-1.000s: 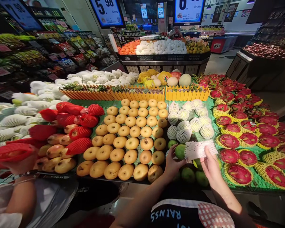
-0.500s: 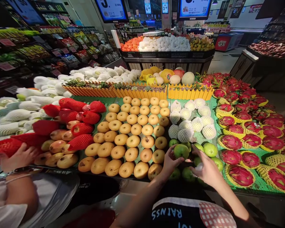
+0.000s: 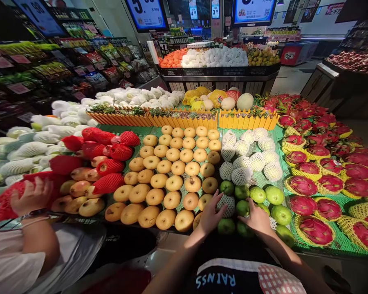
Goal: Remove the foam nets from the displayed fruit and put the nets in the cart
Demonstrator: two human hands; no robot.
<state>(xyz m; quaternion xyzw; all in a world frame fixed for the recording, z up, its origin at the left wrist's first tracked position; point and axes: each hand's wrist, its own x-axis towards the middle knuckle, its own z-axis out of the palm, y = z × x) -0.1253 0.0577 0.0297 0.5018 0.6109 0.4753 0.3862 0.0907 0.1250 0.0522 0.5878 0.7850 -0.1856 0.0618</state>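
My left hand (image 3: pixel 212 214) curls against the left side of a fruit in a white foam net (image 3: pixel 227 204), thumb and fingers touching it. Just right of it, my right hand (image 3: pixel 258 218) has its thumb and fingers around a green apple (image 3: pixel 242 208) lying among the others. Bare green apples surround both hands, such as one behind the netted fruit (image 3: pixel 227 187) and one at the right (image 3: pixel 281 214). Part of another white net shows beside my right wrist; what it covers is mostly hidden.
Rows of brown-yellow pears (image 3: pixel 172 183) lie to the left, dragon fruit (image 3: pixel 314 229) to the right. White-netted fruit (image 3: pixel 242 175) sits behind the apples, before a low orange fence (image 3: pixel 248 121). At far left a co-worker's hand (image 3: pixel 33 196) touches a red-netted fruit (image 3: pixel 10 200).
The green apple my left hand held up has left that hand, which is now at the netted fruit. My right hand has moved left and closed around a green apple. The co-worker's hand shifted.
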